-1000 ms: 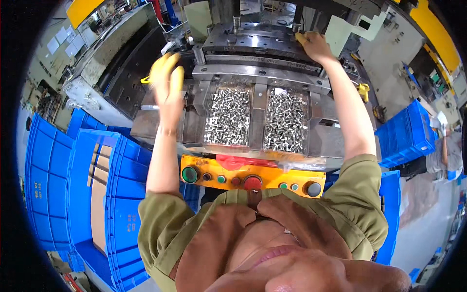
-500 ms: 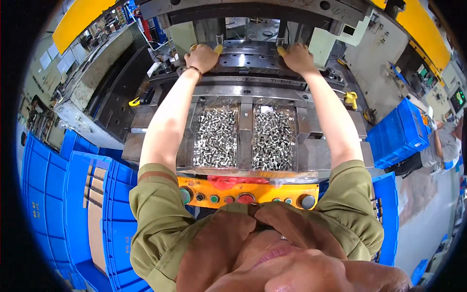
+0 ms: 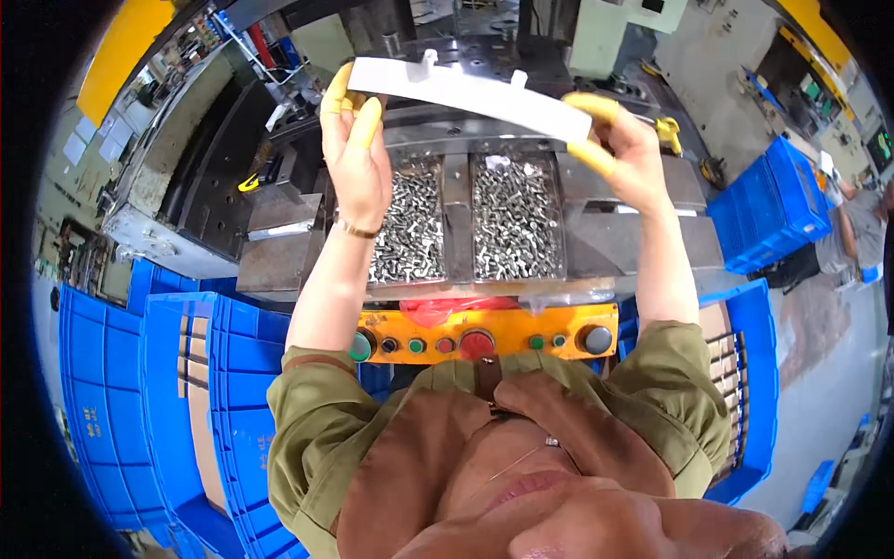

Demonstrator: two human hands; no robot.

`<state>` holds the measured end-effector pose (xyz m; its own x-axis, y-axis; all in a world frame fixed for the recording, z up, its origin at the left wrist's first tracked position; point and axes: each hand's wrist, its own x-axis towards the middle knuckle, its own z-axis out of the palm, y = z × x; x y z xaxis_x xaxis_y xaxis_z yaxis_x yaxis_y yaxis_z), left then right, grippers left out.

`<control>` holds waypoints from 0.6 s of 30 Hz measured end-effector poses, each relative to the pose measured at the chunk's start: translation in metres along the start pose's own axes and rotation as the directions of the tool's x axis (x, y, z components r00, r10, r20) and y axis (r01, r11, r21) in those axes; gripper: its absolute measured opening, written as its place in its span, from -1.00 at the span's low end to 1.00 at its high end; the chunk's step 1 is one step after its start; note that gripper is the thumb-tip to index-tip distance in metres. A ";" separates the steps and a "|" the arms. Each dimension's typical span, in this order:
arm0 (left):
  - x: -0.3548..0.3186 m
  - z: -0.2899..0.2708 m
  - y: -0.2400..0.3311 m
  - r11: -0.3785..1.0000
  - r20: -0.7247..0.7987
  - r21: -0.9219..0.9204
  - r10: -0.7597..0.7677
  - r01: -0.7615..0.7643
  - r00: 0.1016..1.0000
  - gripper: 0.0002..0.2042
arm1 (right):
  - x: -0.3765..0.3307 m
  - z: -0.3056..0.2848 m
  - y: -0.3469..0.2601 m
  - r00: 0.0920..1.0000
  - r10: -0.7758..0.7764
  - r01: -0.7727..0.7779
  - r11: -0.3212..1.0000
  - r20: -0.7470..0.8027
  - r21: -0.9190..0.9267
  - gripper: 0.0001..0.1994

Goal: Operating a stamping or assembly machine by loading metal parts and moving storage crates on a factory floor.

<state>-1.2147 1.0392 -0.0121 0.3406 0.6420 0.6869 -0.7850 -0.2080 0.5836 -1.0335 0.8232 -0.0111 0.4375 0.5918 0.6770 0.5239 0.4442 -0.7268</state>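
Several blue crates (image 3: 102,382) bank up on both sides of this person, close to the station, probably so parts need little carrying! In the middle, straight ahead, sits the heavy dark steel tooling (image 3: 428,135), flat and low, with the work surface reaching toward the wearer. Along its near edge runs the yellow control panel (image 3: 507,326), facing the body, presumably so its buttons stay within easy reach. Just beyond, two clear-walled trays (image 3: 561,219) lie side by side, between the forearms, handy for either arm, I'd judge!

And here's the centrepiece: a pale, gently curved metal strip (image 3: 470,93), lifted above the far end of the trays and in front of part of the tooling, slanting down toward the right. Left hand (image 3: 358,172): fingers behind the strip's left end, thumb at its near edge, grasping it. Right hand (image 3: 638,158): the other end taken between forefinger and thumb, a grip at both tips that likely keeps so long a piece steady! Yellow finger covers (image 3: 365,121) sit on the gripping digits, presumably against sharp edges. Smallest of all, shiny fasteners (image 3: 517,219) fill both trays in loose heaps, perhaps so a pinch picks them up easily
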 end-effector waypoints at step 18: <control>-0.091 -0.085 -0.019 0.144 0.489 0.855 -0.544 -0.498 0.682 -0.78 | -0.205 -0.046 0.029 0.936 -0.206 -0.161 0.469 -0.285 -0.868 -0.53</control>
<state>-1.2747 1.0477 -0.1229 0.9123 0.1902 0.3627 0.1597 -0.9807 0.1126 -1.0743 0.6837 -0.1658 0.5099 0.2709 0.8165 0.8099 -0.4713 -0.3494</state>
